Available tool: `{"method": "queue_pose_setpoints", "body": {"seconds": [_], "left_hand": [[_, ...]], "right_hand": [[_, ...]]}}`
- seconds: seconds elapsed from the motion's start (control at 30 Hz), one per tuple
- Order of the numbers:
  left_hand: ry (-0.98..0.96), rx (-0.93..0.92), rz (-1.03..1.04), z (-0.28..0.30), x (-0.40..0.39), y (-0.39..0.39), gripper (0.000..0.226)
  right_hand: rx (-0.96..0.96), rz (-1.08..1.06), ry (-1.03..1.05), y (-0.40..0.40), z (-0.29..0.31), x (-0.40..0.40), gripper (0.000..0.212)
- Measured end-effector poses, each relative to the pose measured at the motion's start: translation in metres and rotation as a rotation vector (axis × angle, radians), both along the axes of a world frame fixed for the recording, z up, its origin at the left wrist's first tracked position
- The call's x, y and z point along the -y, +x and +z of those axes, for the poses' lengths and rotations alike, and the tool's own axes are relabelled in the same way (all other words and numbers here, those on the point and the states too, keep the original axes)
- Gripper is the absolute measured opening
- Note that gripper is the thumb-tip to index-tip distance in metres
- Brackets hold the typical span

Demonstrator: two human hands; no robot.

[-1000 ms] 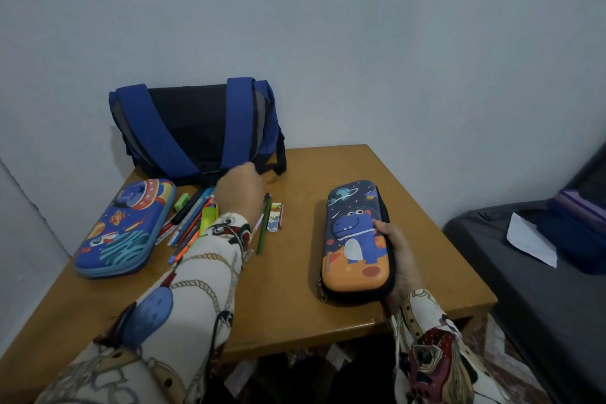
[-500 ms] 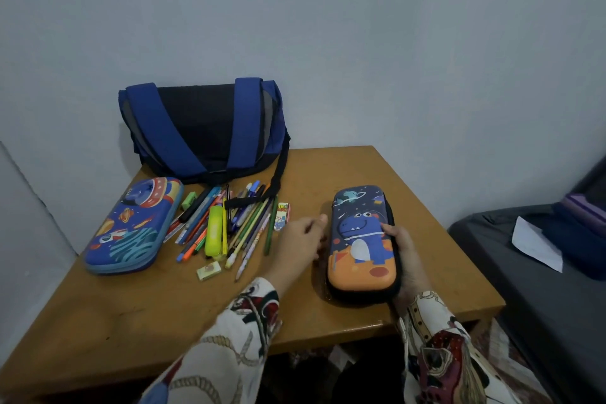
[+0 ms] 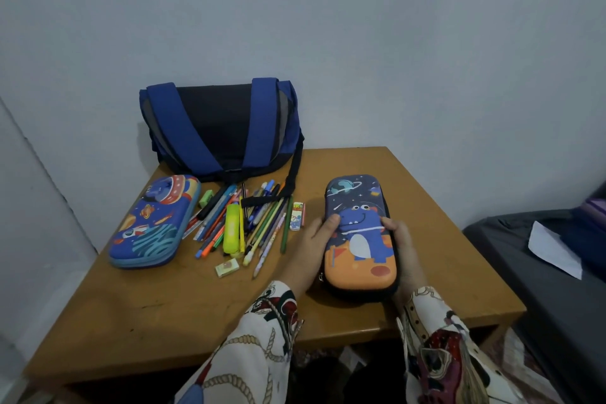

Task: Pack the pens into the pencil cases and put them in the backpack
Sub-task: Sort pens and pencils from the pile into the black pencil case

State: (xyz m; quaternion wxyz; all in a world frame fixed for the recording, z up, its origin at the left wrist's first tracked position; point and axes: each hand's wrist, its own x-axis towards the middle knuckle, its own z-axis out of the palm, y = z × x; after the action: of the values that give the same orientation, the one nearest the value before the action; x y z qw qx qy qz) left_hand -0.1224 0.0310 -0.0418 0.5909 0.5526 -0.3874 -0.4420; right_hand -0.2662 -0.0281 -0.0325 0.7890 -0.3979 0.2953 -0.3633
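Observation:
A closed dinosaur pencil case [image 3: 359, 233], dark blue above and orange below, lies on the wooden table [image 3: 164, 311]. My left hand [image 3: 311, 249] grips its left edge with the thumb on the lid. My right hand [image 3: 401, 248] grips its right edge. A heap of pens and pencils [image 3: 244, 223] with a yellow highlighter lies left of it. Further left lies a closed blue space pencil case [image 3: 154, 220]. The blue and black backpack [image 3: 219, 131] stands at the back against the wall, its strap lying across the pens.
Two small erasers [image 3: 227, 267] [image 3: 297, 216] and a green one [image 3: 206, 198] lie around the pens. A dark sofa [image 3: 554, 279] with a white paper on it stands right of the table. The wall is close behind and to the left.
My left hand left the pens near the backpack, came right and took hold of the dinosaur case's left edge. The right hand kept its hold on the case.

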Motion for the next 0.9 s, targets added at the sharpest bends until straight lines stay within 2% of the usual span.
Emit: {"method": "queue_pose_setpoints", "body": {"seconds": [0.1, 0.2, 0.23, 0.3, 0.33, 0.4, 0.5, 0.57, 0.67, 0.8, 0.9], "left_hand": [[-0.014, -0.161, 0.020, 0.003, -0.002, 0.004, 0.044], [-0.057, -0.296, -0.012, 0.005, -0.004, 0.010, 0.033], [-0.072, -0.338, -0.019, 0.004, -0.004, 0.012, 0.037], [-0.094, -0.412, -0.026, 0.001, -0.002, 0.016, 0.056], [-0.102, -0.443, -0.025, -0.001, -0.001, 0.018, 0.058], [-0.112, -0.475, -0.009, -0.004, 0.002, 0.019, 0.047], [-0.150, -0.493, 0.021, -0.005, 0.005, 0.019, 0.039], [-0.175, -0.508, 0.067, -0.005, 0.005, 0.020, 0.036], [-0.221, -0.522, 0.153, -0.006, 0.007, 0.022, 0.042], [-0.285, -0.555, 0.271, -0.008, 0.011, 0.024, 0.059], [-0.313, -0.574, 0.339, -0.008, 0.012, 0.026, 0.066]], "right_hand": [[-0.127, -0.015, -0.131, 0.005, 0.012, 0.002, 0.041], [-0.231, -0.015, -0.270, 0.007, 0.022, 0.004, 0.029], [-0.246, 0.013, -0.288, 0.008, 0.025, 0.004, 0.028], [-0.271, 0.048, -0.282, 0.010, 0.028, 0.005, 0.025], [-0.286, 0.060, -0.292, 0.012, 0.028, 0.006, 0.024], [-0.274, 0.067, -0.271, 0.013, 0.026, 0.009, 0.025], [-0.191, 0.038, -0.198, 0.013, 0.012, 0.012, 0.040], [-0.193, -0.064, -0.144, 0.015, 0.002, 0.011, 0.040], [-0.251, -0.363, -0.128, 0.018, -0.009, 0.007, 0.019], [-0.446, -0.577, -0.319, 0.021, -0.020, -0.013, 0.026], [-0.652, -0.611, -0.421, 0.020, -0.021, -0.028, 0.015]]}}
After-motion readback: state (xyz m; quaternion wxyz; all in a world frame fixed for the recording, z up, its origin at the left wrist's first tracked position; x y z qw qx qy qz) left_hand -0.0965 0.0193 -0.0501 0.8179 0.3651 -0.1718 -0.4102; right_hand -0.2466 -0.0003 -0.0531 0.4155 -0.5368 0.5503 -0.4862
